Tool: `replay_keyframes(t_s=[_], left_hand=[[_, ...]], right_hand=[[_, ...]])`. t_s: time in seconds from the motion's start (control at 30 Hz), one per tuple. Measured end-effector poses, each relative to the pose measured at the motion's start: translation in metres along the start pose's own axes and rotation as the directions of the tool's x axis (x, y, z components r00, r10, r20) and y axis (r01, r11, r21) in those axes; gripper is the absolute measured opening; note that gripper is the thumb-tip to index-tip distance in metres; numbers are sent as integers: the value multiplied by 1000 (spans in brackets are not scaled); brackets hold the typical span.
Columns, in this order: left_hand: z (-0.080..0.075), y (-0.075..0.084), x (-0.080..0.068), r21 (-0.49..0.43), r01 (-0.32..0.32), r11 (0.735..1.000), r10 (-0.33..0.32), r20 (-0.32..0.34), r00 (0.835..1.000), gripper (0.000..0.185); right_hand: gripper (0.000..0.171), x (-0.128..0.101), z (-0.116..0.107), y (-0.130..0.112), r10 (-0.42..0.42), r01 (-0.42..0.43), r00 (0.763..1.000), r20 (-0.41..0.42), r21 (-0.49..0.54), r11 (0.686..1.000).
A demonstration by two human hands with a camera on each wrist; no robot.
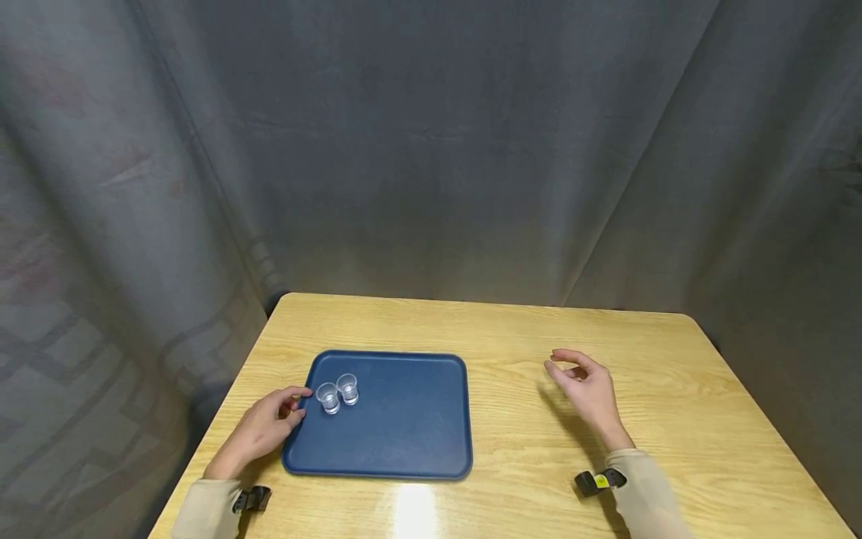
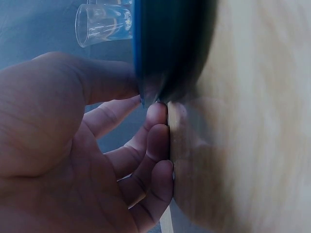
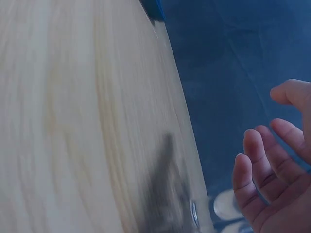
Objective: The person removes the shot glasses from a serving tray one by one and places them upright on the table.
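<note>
1. The wrist views were blurred and close; the left one cut off most of the tray (image 2: 160, 43) and showed one glass (image 2: 104, 23).
2. Two clear small glasses (image 1: 338, 392) stood together at the blue tray's (image 1: 404, 434) far left corner, on the table (image 1: 673, 389).
3. The left hand (image 1: 266, 427) pinched the tray's left edge.
4. The right hand (image 1: 586, 389) hovered above the table, fingers loosely curled, holding nothing.
</note>
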State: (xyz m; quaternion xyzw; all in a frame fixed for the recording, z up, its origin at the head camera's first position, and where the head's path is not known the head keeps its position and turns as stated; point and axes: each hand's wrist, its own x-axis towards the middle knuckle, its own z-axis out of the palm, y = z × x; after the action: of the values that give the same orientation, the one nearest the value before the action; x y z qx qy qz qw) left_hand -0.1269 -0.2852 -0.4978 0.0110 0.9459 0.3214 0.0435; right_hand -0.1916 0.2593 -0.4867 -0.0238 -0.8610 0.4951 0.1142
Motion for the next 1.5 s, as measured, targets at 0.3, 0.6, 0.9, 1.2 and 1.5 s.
replay_keyframes(t_s=[0.3, 0.6, 0.9, 1.2, 1.5], left_hand=[[2, 1, -2, -3, 12, 1000, -12, 5, 1000, 33], [1, 2, -3, -6, 14, 1000, -14, 1, 1000, 32], [3, 0, -3, -19, -20, 1000, 20, -19, 1000, 32], [2, 0, -2, -20, -13, 1000, 13, -17, 1000, 32], [0, 2, -1, -15, -12, 1000, 12, -19, 1000, 32]], right_hand=[[33, -5, 25, -3, -43, 41, 995, 87, 21, 999], [31, -10, 43, -7, -34, 29, 990, 133, 35, 999], [33, -13, 59, -15, -25, 10, 986, 166, 88, 996], [34, -15, 75, -26, -8, -15, 977, 214, 109, 994], [32, -18, 90, -38, -22, -11, 970, 240, 134, 991]])
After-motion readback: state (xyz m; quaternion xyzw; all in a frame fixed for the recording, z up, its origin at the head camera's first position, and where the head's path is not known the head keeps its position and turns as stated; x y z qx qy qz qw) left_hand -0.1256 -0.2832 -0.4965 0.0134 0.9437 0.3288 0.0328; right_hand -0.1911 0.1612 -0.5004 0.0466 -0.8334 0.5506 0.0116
